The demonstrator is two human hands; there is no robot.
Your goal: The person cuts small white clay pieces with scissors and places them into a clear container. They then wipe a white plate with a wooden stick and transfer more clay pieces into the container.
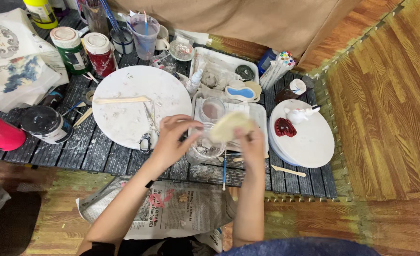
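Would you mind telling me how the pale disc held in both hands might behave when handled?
The pale disc, pinched between left hand and right hand, looks thin, so probably light. It seems bent slightly, so likely soft and easily deformed.

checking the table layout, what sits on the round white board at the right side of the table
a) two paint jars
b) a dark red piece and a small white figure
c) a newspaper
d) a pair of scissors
b: the right round board carries a dark red piece and a small white figure; the scissors lie on the other round board.
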